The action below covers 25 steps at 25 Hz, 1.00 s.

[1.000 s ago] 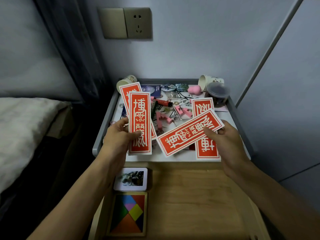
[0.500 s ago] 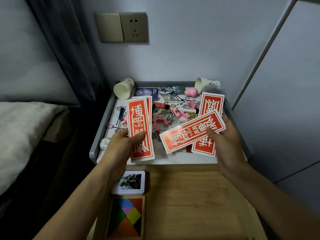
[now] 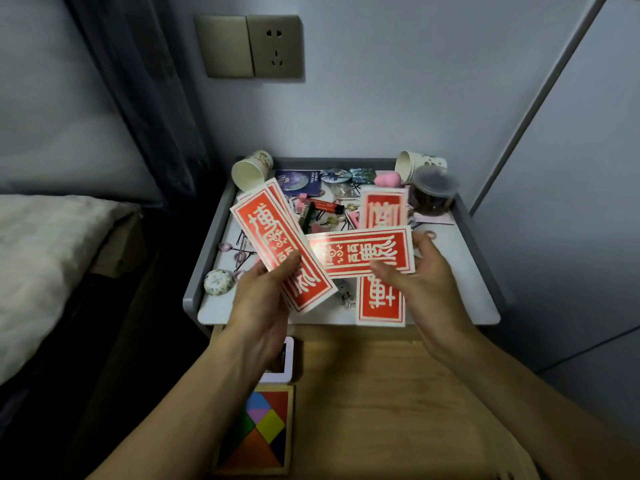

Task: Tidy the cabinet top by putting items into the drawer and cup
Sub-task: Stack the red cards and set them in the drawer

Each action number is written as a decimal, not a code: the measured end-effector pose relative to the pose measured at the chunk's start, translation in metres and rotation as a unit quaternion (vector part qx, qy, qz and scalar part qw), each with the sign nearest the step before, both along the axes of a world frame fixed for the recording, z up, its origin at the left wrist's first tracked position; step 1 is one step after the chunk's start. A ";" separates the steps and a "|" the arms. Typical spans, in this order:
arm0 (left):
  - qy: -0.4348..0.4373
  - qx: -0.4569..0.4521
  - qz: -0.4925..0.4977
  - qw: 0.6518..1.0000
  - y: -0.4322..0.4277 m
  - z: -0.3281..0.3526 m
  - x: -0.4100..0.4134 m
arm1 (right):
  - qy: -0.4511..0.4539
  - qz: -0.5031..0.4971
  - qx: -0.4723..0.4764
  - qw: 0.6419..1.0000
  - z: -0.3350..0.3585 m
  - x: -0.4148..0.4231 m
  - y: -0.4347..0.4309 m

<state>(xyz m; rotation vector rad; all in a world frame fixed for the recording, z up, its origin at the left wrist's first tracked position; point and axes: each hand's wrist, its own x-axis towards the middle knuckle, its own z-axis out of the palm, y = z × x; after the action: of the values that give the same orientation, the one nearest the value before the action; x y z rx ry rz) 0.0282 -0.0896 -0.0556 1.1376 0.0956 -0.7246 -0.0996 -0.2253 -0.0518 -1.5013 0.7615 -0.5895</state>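
**Cards held above the cabinet top point(image 3: 204, 271), with the drawer point(image 3: 381, 393) open below its front edge.**

**Risk.** Your two cards overlap. The lower end of the tilted red card point(image 3: 277, 244) lies across the left end of the level red card point(image 3: 363, 252). If you bring them together askew, one is likely to buckle or slide out of its pinch. A further card edge shows behind the tilted one, toward the left rear corner. Whether your thumb pins it too cannot be told, so it may drop among the hairpins point(image 3: 242, 251) by the left edge. A third red card point(image 3: 382, 303) lies flat with its near end at the front edge, partly beneath your right hand. A careless sweep could knock it off.

**Grip.** Your left hand point(image 3: 266, 292) pinches the tilted card, thumb on its face and fingers behind. Your right hand point(image 3: 415, 275) pinches the level card near its right end, thumb on the face and fingertips curling round the far edge. Neither hand touches the tipped paper cup point(image 3: 251, 171) at the left rear corner.
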 end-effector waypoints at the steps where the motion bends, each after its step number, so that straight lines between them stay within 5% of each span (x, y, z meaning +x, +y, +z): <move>1: -0.018 0.004 0.018 1.000 0.002 0.001 0.003 | 0.025 0.030 -0.027 0.999 0.000 0.000 0.002; 10: 0.026 -0.086 0.002 0.996 0.005 0.007 -0.001 | 0.025 0.108 0.024 0.994 -0.001 0.001 0.013; 19: -0.140 0.055 0.101 0.984 0.019 0.015 0.024 | 0.072 0.163 -0.026 0.984 0.005 -0.004 -0.003; 25: -0.175 0.095 -0.027 0.980 0.026 0.020 0.035 | 0.121 0.172 -0.154 0.965 0.015 -0.011 -0.025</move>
<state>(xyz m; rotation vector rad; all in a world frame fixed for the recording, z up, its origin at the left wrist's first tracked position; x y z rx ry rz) 0.0635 -0.0637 -0.0356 1.4401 -0.1681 -0.5618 -0.1103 -0.2505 -0.0372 -1.9693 0.5880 -0.2699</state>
